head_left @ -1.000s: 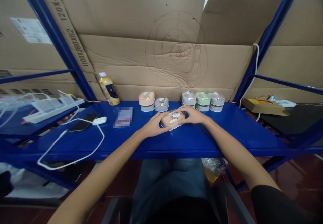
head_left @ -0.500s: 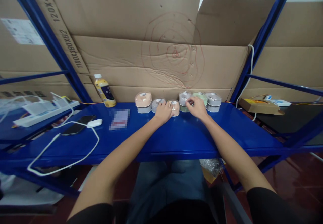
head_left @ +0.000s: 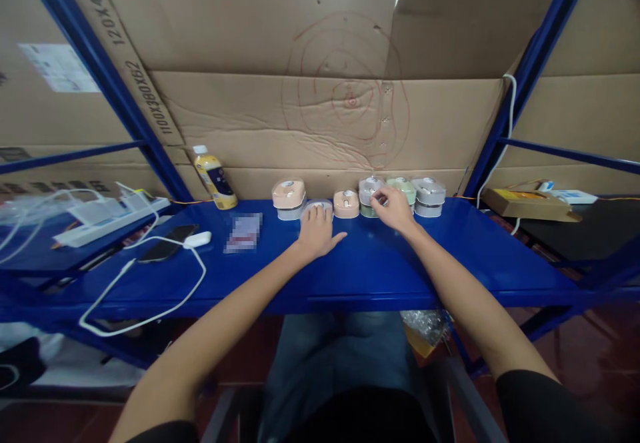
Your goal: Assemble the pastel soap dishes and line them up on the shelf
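Note:
Several small lidded boxes stand in a row along the back of the blue shelf (head_left: 380, 263). My left hand (head_left: 317, 231) lies with fingers spread over the front of a low grey box (head_left: 320, 204), thumb pointing right. Just right of it sits a low pink box (head_left: 346, 204). My right hand (head_left: 393, 206) has its fingertips bent against a grey-topped box (head_left: 369, 188); whether they grip it is unclear. Behind that hand is a green box (head_left: 404, 188), and a taller grey box (head_left: 429, 196) ends the row. A pink stacked box (head_left: 289, 196) stands at the left end.
On the left are a yellow bottle (head_left: 215, 180), a blurred card (head_left: 243, 232), a dark phone (head_left: 167, 244), a white cable (head_left: 193, 290) and a power strip (head_left: 110, 223). Cardboard (head_left: 225, 110) walls the back. An open carton (head_left: 530, 204) lies at the right.
My left hand has moved left from the low pink box onto the low grey box, its fingers now spread. My right hand stays at the grey-topped box. The view has tipped down slightly.

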Demonstrator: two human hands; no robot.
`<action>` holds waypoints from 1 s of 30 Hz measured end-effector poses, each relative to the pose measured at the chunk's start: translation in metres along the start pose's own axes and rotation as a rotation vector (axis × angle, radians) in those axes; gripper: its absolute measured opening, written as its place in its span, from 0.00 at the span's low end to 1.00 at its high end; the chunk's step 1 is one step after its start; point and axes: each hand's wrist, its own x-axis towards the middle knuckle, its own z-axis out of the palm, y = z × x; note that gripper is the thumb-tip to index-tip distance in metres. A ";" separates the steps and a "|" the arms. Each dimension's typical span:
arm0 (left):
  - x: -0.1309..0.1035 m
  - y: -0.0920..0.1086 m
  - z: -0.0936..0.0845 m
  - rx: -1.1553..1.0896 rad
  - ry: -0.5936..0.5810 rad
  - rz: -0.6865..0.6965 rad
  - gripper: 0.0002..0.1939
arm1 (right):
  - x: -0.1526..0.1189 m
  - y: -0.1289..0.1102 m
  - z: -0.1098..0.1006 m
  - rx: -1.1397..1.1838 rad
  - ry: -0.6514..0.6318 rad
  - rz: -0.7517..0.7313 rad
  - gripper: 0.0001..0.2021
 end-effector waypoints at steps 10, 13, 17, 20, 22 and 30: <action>-0.062 -0.017 -0.030 -0.618 0.038 0.348 0.26 | -0.024 -0.017 0.019 0.256 -0.633 -0.416 0.53; -0.042 -0.028 -0.021 -0.703 -0.012 0.265 0.44 | -0.028 -0.022 0.026 0.241 -0.642 -0.381 0.48; -0.018 -0.037 -0.003 -0.830 -0.117 0.204 0.58 | -0.025 -0.024 0.022 0.209 -0.579 -0.335 0.42; -0.010 -0.037 0.008 -0.941 -0.131 0.185 0.60 | -0.018 -0.019 0.010 0.257 -0.588 -0.271 0.35; -0.010 -0.035 0.012 -0.984 -0.122 0.170 0.62 | -0.013 -0.012 -0.001 0.287 -0.578 -0.221 0.30; -0.022 -0.031 0.003 -0.753 -0.120 0.286 0.28 | 0.001 0.026 -0.016 0.319 -0.326 0.026 0.29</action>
